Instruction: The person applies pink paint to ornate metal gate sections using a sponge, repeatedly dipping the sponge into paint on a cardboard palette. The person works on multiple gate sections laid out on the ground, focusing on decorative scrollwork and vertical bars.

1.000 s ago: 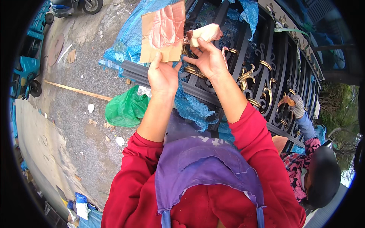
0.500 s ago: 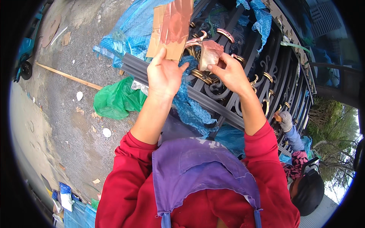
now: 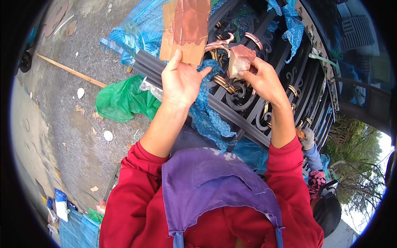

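Observation:
My left hand point(image 3: 181, 80) holds a piece of cardboard point(image 3: 167, 43) by its lower end, thumb on top and the other fingers mostly underneath. Reddish-brown paint covers much of the board's face. Between the thumb and fingers of my right hand point(image 3: 264, 80) is a pale block of sponge point(image 3: 240, 62), its top stained the same reddish colour. The sponge is apart from the cardboard, over a black metal gate point(image 3: 244, 122) with scrolls and gold-coloured collars. Beside the sponge, a curled scroll point(image 3: 219, 43) of the gate shows pinkish-copper and gold colouring.
Blue plastic wrapping point(image 3: 206, 120) hangs over the gate's edge. A green plastic bag point(image 3: 124, 99) lies to the left, near a wooden stick point(image 3: 70, 71) on the grey ground. Another person's gloved hand point(image 3: 307, 139) works along the gate at the right.
My right hand and the sponge have shifted a little right, farther from the cardboard. My left hand still holds the cardboard. The whole view has tilted slightly.

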### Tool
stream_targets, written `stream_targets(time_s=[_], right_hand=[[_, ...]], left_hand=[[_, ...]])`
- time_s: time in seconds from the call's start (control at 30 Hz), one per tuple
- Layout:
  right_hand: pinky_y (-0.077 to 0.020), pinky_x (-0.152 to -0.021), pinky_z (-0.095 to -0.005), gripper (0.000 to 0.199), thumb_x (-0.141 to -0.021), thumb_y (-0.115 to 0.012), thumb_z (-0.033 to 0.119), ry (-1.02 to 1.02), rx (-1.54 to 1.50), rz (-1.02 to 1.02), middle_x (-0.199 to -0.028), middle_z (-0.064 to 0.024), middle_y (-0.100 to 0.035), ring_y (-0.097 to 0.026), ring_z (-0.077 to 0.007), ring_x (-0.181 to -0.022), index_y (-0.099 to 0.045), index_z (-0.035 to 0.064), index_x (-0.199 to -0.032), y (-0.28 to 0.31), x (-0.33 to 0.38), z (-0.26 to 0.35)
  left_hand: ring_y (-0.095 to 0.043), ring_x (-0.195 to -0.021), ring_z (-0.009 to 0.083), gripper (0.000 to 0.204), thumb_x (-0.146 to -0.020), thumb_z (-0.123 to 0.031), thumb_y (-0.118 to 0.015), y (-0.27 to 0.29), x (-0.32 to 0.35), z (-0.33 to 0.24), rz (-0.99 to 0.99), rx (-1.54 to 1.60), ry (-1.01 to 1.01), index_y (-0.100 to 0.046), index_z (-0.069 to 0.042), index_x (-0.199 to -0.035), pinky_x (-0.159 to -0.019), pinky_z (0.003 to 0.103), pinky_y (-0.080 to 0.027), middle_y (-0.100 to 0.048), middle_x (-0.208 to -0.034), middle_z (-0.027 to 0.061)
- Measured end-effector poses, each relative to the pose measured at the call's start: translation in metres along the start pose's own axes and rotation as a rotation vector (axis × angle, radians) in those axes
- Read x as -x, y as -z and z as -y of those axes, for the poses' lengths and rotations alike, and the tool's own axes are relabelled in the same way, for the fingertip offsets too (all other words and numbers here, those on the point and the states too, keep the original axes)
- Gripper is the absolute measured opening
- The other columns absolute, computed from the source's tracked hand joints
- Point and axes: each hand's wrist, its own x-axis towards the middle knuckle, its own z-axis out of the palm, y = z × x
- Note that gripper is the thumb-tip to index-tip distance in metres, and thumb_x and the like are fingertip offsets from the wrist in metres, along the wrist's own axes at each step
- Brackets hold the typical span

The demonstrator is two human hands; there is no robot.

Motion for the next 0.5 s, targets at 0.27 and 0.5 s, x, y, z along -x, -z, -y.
stream_targets(time_s=[0.27, 0.5], right_hand=[[-0.0467, -0.081, -0.0384, 0.033, -0.076, -0.066, 0.011, 0.118, 0.242, 0.047, -0.092, -0.0167, -0.063, -0.06, -0.0318, -0.09, -0.063, -0.0037, -0.106, -0.012, 0.004, -0.021], [-0.0466, -0.081, -0.0369, 0.036, -0.078, -0.067, 0.01, 0.175, 0.19, -0.041, -0.091, -0.0131, -0.062, -0.06, -0.0284, -0.089, -0.062, 0.0002, -0.112, -0.014, 0.005, -0.006]], left_hand=[[-0.037, -0.136, 0.0292, 0.049, -0.099, -0.027, -0.042, 0.001, -0.001, 0.001, 0.018, -0.032, -0.011, -0.031, -0.015, -0.146, -0.108, 0.071, -0.008, -0.043, -0.146, 0.0077], [-0.04, -0.134, 0.029, 0.051, -0.098, -0.027, -0.044, 0.004, -0.002, 0.003, 0.033, -0.059, -0.013, -0.031, -0.012, -0.146, -0.108, 0.069, -0.014, -0.043, -0.146, 0.0093]])
